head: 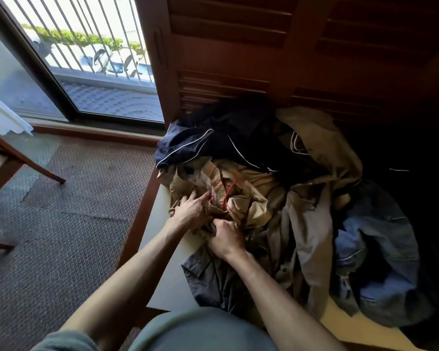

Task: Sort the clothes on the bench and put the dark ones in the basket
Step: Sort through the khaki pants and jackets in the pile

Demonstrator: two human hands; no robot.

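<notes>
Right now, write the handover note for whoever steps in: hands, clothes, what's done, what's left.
Left hand: fingers straight, resting on the tan garment with red cord.
Right hand: fingers curled into the same tan garment's near edge.
Pile sits on the bench against the louvred wardrobe: navy jacket with white piping at the back, khaki trousers in the middle, grey shirt at the front, blue jeans to the right.
Done: nothing visibly sorted.
Left: split the pile; dark ones go in the basket, which is not in view.
</notes>
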